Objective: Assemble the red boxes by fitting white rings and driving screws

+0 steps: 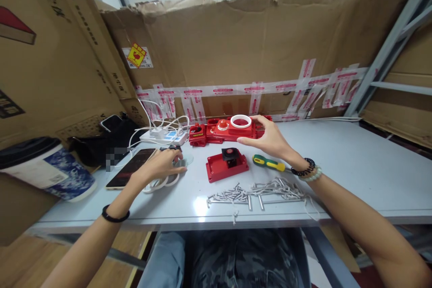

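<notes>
My right hand (270, 140) reaches to the red plastic housing (229, 131) at the back of the table, fingers curled around its right end beside a white ring (240, 121) seated on top. My left hand (162, 165) lies palm down, fingers spread, on a clear round disc (186, 160), with white rings (161, 184) under the wrist. A red base plate with a black block (227, 164) lies between the hands. A green and yellow screwdriver (269, 163) rests under my right wrist.
A pile of screws and metal pins (259, 190) lies near the front edge. A phone (130, 168), a power strip with white cables (164, 135), a black pouch (104, 141) and a paper cup (43, 168) sit left. Taped cardboard walls (256, 54) enclose the grey table (354, 166).
</notes>
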`<action>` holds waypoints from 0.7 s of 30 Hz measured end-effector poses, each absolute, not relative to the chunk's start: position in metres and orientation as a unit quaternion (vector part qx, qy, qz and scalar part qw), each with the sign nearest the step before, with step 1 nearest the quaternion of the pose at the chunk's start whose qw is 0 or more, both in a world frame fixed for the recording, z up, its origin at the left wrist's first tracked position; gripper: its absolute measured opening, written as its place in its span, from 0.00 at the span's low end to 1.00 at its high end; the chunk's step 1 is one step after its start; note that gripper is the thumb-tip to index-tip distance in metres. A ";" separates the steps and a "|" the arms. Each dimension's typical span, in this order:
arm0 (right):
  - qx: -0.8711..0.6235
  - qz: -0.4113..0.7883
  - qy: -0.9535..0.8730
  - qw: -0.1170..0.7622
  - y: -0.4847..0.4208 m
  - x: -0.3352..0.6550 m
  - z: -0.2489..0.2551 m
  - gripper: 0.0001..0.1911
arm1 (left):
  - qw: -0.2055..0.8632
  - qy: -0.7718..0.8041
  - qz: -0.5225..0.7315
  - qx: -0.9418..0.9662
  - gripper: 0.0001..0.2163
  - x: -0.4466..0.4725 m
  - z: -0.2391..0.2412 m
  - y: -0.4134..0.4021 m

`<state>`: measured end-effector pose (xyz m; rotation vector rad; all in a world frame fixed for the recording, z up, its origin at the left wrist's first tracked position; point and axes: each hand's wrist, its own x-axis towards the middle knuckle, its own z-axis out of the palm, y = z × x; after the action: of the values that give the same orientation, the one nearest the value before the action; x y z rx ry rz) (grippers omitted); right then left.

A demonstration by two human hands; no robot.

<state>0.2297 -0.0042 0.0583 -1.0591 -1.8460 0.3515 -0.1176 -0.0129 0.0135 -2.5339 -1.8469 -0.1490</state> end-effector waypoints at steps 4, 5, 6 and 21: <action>-0.433 0.150 -0.749 0.480 -0.003 0.232 0.059 0.34 | -0.039 -0.548 -0.121 -0.827 0.19 -0.105 0.022 -0.011; -0.432 0.154 -0.746 0.482 -0.002 0.233 0.059 0.35 | -0.050 -0.532 -0.151 -0.832 0.19 -0.099 0.027 -0.010; -0.431 0.157 -0.744 0.486 -0.001 0.234 0.059 0.35 | -0.057 -0.516 -0.175 -0.837 0.20 -0.091 0.031 -0.011; -0.423 0.146 -0.736 0.508 0.004 0.238 0.059 0.34 | -0.104 -0.384 -0.250 -0.883 0.15 -0.001 0.058 -0.007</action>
<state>0.2378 0.0038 0.0592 -1.0189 -1.7737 0.3528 -0.0013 -0.0074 0.0582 -2.9733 -1.2942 -0.8431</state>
